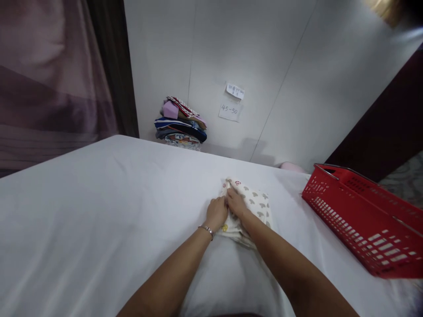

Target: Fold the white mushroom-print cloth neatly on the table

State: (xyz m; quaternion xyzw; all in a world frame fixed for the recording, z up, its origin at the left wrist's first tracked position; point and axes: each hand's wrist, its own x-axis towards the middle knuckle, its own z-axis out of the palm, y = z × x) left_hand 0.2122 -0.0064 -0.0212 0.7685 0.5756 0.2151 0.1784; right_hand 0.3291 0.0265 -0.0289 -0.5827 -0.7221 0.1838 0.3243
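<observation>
A cream cloth (256, 203) printed with grey-brown shapes and a few red and yellow ones lies folded into a compact bundle on the white-covered surface. My left hand (217, 213), with a bracelet at the wrist, is closed on the cloth's left edge. Beside it, my right hand (235, 202) pinches the upper left part of the same cloth, where the fabric bunches between the hands. The fingertips of both hands are partly hidden, and I cannot tell what kind of garment or linen the cloth is.
A red plastic basket (360, 215) with a metal handle stands at the right. Against the back wall is a stack of folded clothes (181, 123). Two paper notes (230, 110) are stuck on the wall. A pinkish curtain (49, 75) hangs at the left, past the white sheet's (109, 198) edge.
</observation>
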